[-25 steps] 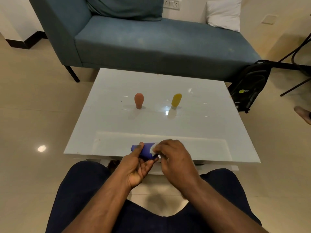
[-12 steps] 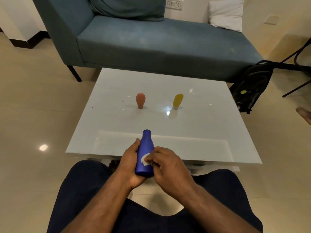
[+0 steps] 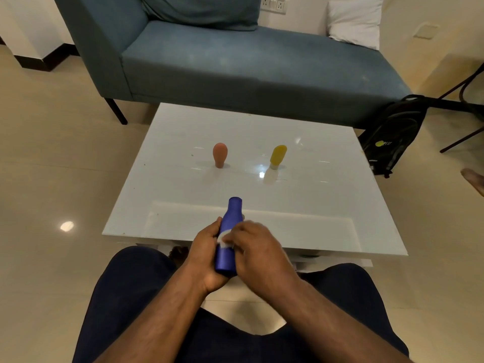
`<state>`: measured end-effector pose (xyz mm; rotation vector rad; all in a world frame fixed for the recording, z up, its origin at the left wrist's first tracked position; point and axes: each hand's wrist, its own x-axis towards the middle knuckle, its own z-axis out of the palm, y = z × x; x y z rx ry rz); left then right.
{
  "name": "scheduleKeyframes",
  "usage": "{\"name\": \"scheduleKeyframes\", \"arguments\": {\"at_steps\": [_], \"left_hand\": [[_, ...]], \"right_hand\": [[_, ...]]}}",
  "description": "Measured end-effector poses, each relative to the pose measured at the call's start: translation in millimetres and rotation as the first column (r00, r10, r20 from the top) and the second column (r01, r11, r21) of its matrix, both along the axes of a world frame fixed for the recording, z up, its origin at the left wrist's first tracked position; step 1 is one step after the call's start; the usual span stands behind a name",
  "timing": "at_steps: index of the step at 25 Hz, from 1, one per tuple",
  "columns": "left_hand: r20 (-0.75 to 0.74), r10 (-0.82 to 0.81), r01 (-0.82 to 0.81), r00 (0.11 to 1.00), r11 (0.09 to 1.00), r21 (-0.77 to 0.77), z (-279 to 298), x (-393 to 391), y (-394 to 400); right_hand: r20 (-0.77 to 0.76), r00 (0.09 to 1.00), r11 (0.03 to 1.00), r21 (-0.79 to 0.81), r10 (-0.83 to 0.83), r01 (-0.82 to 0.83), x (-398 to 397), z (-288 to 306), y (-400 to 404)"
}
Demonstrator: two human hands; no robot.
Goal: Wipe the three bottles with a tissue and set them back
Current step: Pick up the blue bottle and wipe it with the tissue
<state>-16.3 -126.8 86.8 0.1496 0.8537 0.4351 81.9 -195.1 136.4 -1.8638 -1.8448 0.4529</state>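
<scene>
Left hand (image 3: 207, 254) fingers grip blue bottle (image 3: 228, 237) near surface (image 3: 327, 205) edge; right hand (image 3: 258, 247) fingers pinch tissue (image 3: 223, 236) against it.

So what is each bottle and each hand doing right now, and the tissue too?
blue bottle: off the table, held tilted away from the person
left hand: grips the blue bottle's lower body
right hand: presses the tissue on the blue bottle
tissue: bunched under the right fingers, touching the bottle
orange bottle: standing on the white table, untouched
yellow bottle: standing on the table, leaning slightly, untouched
</scene>
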Motion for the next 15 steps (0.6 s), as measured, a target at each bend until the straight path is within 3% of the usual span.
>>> {"name": "scheduleKeyframes", "arguments": {"at_steps": [3, 9, 13, 15], "left_hand": [[-0.057, -0.032, 0.035, 0.998, 0.998, 0.043, 1.1, 0.3, -5.6], [-0.076, 0.01, -0.007, 0.997, 1.0, 0.031, -2.5, -2.4, 4.7], [-0.071, 0.079, -0.072, 0.994, 0.992, 0.1, -4.9, 1.2, 1.8], [-0.078, 0.031, -0.019, 0.996, 0.988, 0.154, -4.1, 1.9, -1.7]], "right_hand": [[-0.038, 0.982, 0.982, 0.003, -0.187, 0.187, 18.8, -5.2, 24.7], [-0.027, 0.998, 0.998, -0.014, 0.055, -0.055, -7.6, 2.1, -27.9], [-0.147, 0.977, 0.986, 0.045, -0.153, 0.162, 19.4, 0.5, -14.8], [-0.146, 0.979, 0.988, 0.037, -0.145, 0.152, 18.4, 3.4, -11.1]]}}
